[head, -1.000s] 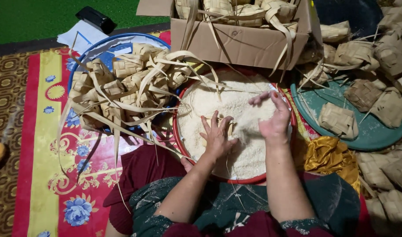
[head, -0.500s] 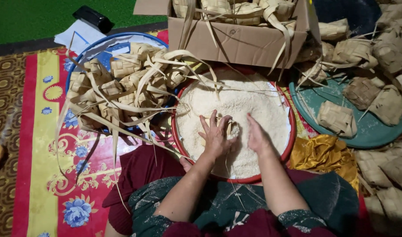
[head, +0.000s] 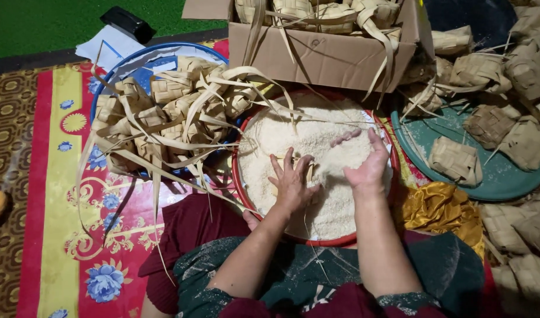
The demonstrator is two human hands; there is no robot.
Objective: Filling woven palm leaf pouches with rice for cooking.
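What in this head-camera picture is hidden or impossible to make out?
- Woven pouch under the left hand: mostly covered by fingers; its opening is unseen.
- Right hand: palm turned away, so whether it holds rice is unclear.
- Red basin: far rim hidden by the cardboard box.
- Black object on the green floor: too small to identify.
- Pouches at right: cut off by the edge.

- Open rice (head: 335, 206) lies near both hands, toward the near rim of the red basin (head: 317, 240); nothing blocks a hand there.
- The box (head: 323, 56) walls off the far side.
- Woven pouches (head: 170, 112) with trailing strips crowd the left.
- The green tray (head: 499, 176) and loose pouches fill the right.
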